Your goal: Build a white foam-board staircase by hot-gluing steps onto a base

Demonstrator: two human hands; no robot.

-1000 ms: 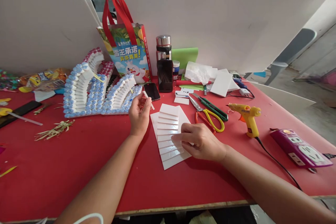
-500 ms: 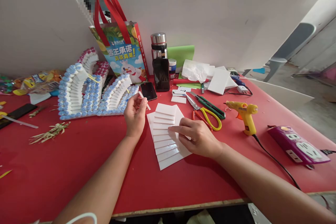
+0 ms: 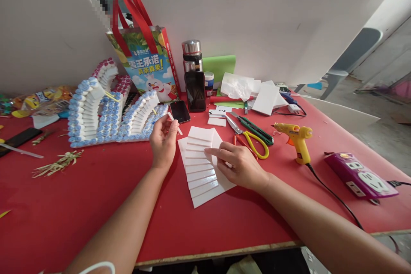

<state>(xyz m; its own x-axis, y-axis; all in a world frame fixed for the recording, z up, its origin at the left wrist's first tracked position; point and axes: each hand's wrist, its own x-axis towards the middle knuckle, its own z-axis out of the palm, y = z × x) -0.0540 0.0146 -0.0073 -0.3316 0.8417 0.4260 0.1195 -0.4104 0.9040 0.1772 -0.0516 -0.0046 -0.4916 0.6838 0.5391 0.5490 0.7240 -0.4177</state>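
Observation:
A white board (image 3: 221,185) lies on the red table, with several overlapping white strips (image 3: 199,162) stepped across it like stairs. My left hand (image 3: 164,142) is at the board's upper left, thumb and fingers pinching a thin white strip (image 3: 175,124) that tilts above the table. My right hand (image 3: 239,162) is over the board's right side. Its index finger is stretched out with the tip at one of the upper steps, while the other fingers curl loosely; nothing shows in its grasp.
Scissors (image 3: 250,137), a green utility knife (image 3: 257,132) and a yellow glue gun (image 3: 297,137) lie to the right, near a purple power strip (image 3: 359,175). Blue-and-white folded pieces (image 3: 85,115), a carrier bag (image 3: 147,66), phones (image 3: 180,112) and a steel flask (image 3: 192,53) stand behind.
My right index fingertip has moved slightly up the stepped strips, away from me. My left hand still pinches the thin strip. The whole view has shifted a little.

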